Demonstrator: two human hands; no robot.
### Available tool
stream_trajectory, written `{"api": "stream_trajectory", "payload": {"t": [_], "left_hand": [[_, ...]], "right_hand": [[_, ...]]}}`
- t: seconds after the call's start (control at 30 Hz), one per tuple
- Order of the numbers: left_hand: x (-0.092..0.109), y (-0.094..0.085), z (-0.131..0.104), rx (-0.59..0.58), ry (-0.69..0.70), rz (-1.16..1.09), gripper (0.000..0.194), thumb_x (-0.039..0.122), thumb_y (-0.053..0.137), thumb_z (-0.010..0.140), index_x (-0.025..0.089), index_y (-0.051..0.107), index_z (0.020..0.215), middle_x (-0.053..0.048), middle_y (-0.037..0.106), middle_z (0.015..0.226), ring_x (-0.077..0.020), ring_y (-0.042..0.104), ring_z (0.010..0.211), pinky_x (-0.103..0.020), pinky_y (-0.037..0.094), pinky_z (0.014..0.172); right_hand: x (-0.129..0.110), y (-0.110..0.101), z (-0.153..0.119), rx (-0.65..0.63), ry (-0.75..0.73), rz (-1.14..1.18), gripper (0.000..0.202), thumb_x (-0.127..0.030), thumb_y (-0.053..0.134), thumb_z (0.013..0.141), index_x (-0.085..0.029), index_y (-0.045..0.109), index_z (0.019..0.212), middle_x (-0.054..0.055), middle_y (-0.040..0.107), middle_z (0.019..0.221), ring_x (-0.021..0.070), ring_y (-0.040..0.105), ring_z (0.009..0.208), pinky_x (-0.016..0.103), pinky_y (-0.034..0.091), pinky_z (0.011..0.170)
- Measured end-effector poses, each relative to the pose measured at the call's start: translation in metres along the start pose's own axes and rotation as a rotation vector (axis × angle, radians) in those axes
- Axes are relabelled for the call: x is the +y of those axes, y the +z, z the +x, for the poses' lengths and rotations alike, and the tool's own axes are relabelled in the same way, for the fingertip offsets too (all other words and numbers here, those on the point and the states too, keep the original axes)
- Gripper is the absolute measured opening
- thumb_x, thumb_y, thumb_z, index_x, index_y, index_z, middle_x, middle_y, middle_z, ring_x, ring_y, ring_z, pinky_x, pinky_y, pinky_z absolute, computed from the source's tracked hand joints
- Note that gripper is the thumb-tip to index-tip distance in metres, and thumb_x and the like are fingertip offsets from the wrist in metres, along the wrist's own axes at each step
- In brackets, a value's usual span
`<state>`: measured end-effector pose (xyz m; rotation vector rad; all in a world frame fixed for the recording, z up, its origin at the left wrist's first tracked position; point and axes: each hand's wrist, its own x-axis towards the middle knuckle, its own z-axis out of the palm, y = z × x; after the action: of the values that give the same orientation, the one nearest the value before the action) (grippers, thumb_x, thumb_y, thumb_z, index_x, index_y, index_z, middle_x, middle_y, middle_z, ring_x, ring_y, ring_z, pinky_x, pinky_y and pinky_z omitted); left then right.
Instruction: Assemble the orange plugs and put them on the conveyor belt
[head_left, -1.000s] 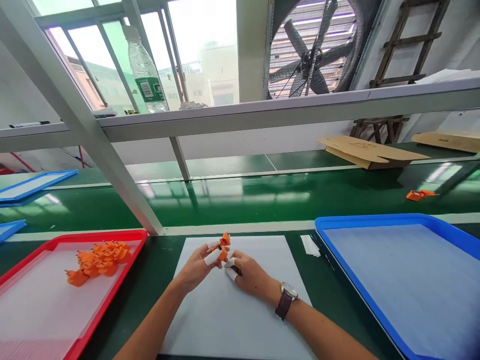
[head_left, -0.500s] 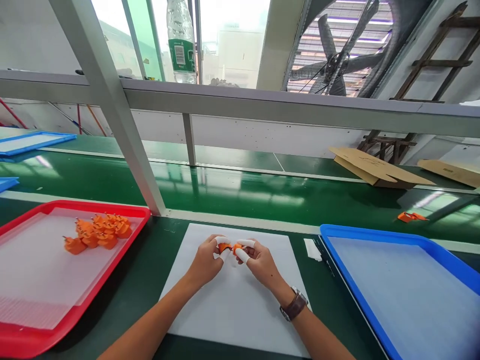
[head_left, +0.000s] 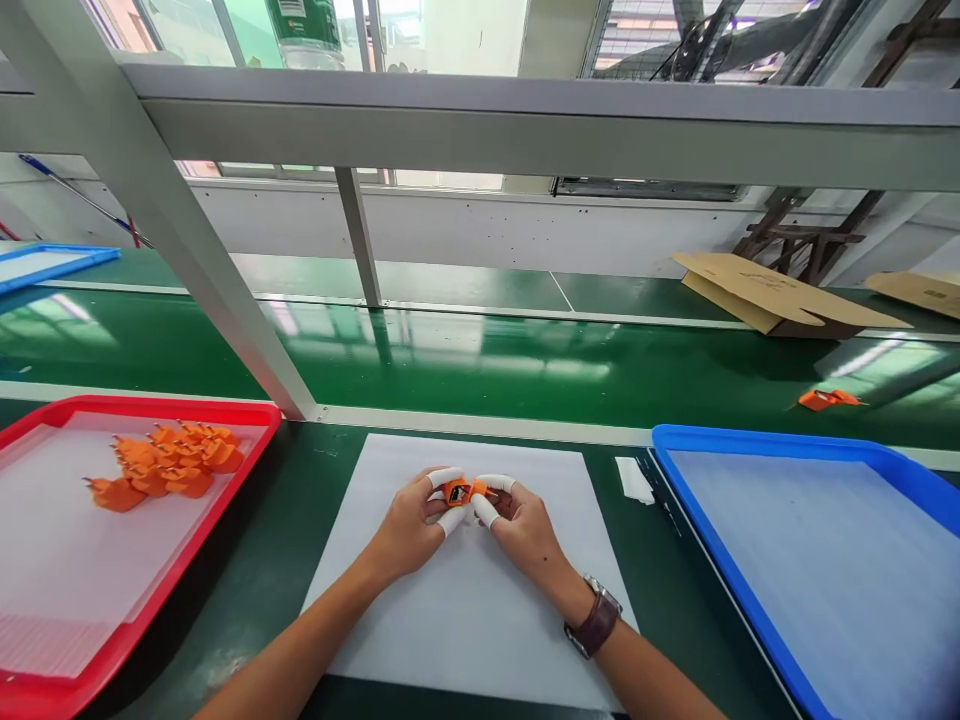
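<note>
Above a white sheet (head_left: 465, 600), both hands meet at a small orange part (head_left: 457, 492) with a dark inside. My left hand (head_left: 414, 522) pinches its left side between thumb and forefinger. My right hand (head_left: 527, 522) grips the right side of the orange piece the same way. White covers sit on the thumbs and forefingers. Whether it is one piece or two joined ones I cannot tell, as the fingertips hide part of it. Several similar orange parts (head_left: 187, 480) lie grouped in the red tray (head_left: 259, 415) on the left.
A blue tray (head_left: 757, 440) lined with a pale sheet is at the right, beside a white scrap (head_left: 634, 480). Behind, an orange piece (head_left: 828, 400) rests on the green belt (head_left: 450, 360). Metal posts (head_left: 217, 290) and cardboard (head_left: 780, 290) stand farther back.
The view has tilted down. Between my fingers the orange part has turned, so its dark inside now shows more. Both hands keep their pinch.
</note>
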<state>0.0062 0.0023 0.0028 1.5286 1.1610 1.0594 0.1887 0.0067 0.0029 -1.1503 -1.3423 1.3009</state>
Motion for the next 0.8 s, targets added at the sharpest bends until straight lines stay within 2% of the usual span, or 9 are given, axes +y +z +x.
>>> {"api": "stream_trajectory", "payload": {"t": [0.1, 0.23, 0.37, 0.57, 0.8], "left_hand": [[-0.001, -0.002, -0.001, -0.008, 0.063, 0.139, 0.040, 0.022, 0.063, 0.087, 0.030, 0.064, 0.126, -0.006, 0.062, 0.128, -0.0210, 0.068, 0.107, -0.039, 0.061, 0.094], [-0.005, 0.000, -0.004, 0.063, 0.171, 0.362, 0.039, 0.020, 0.065, 0.088, 0.033, 0.065, 0.125, -0.005, 0.066, 0.116, -0.0201, 0.069, 0.093, -0.039, 0.062, 0.085], [-0.011, 0.005, -0.004, 0.086, 0.258, 0.431, 0.040, 0.016, 0.063, 0.088, 0.031, 0.065, 0.125, -0.005, 0.066, 0.112, -0.0204, 0.068, 0.097, -0.036, 0.061, 0.084], [-0.015, 0.012, -0.004, 0.134, 0.315, 0.508, 0.039, 0.012, 0.061, 0.088, 0.029, 0.065, 0.122, -0.006, 0.065, 0.107, -0.0202, 0.067, 0.096, -0.035, 0.061, 0.081], [-0.014, 0.015, -0.001, 0.139, 0.305, 0.489, 0.037, 0.015, 0.061, 0.088, 0.030, 0.068, 0.120, -0.007, 0.066, 0.103, -0.0223, 0.067, 0.093, -0.037, 0.061, 0.076]], "right_hand": [[0.001, -0.004, 0.000, 0.032, 0.003, -0.037, 0.027, -0.034, 0.067, 0.086, -0.018, 0.065, 0.107, 0.009, 0.073, 0.099, 0.0234, 0.070, 0.086, 0.039, 0.060, 0.078], [-0.001, -0.005, -0.005, 0.012, -0.195, -0.223, 0.018, -0.028, 0.061, 0.091, -0.021, 0.066, 0.106, 0.007, 0.069, 0.098, 0.0204, 0.067, 0.085, 0.036, 0.059, 0.077], [-0.002, -0.004, -0.008, -0.027, -0.271, -0.317, 0.017, -0.023, 0.058, 0.092, -0.022, 0.065, 0.107, 0.007, 0.065, 0.098, 0.0187, 0.064, 0.081, 0.033, 0.058, 0.071], [0.000, -0.006, -0.005, -0.031, -0.201, -0.306, 0.015, -0.024, 0.057, 0.093, -0.022, 0.065, 0.106, 0.007, 0.065, 0.099, 0.0192, 0.063, 0.080, 0.033, 0.057, 0.068], [-0.001, -0.004, 0.001, -0.047, -0.084, -0.111, 0.013, -0.030, 0.062, 0.090, -0.020, 0.067, 0.097, 0.006, 0.069, 0.095, 0.0190, 0.066, 0.080, 0.034, 0.059, 0.073]]}}
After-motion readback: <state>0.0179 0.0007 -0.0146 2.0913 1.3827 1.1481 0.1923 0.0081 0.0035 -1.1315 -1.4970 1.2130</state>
